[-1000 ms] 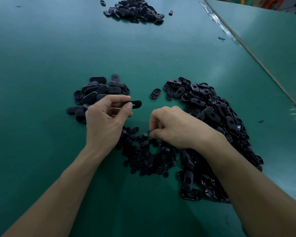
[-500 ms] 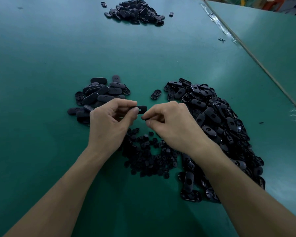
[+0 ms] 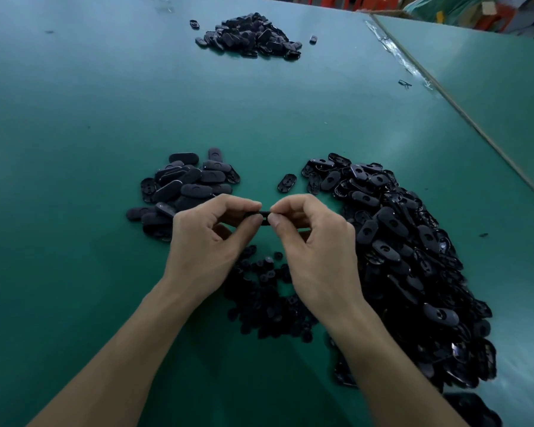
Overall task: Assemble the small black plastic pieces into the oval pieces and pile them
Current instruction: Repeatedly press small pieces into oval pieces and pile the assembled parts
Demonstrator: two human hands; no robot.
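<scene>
The left hand (image 3: 210, 241) and right hand (image 3: 315, 241) each pinch an end of one oval piece (image 3: 264, 217), held above the small pieces (image 3: 265, 303). From the hands, loose ovals (image 3: 413, 257) heap at three o'clock, with a smaller pile (image 3: 185, 186) at ten.

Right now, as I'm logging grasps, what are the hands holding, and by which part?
One black oval piece, pinched at its ends: the left hand on its left end, the right hand on its right end.

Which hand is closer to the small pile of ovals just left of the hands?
Left. The left hand is at the small pile's near right edge; the right hand is farther right, beside the big heap. Both pinch one oval piece.
</scene>
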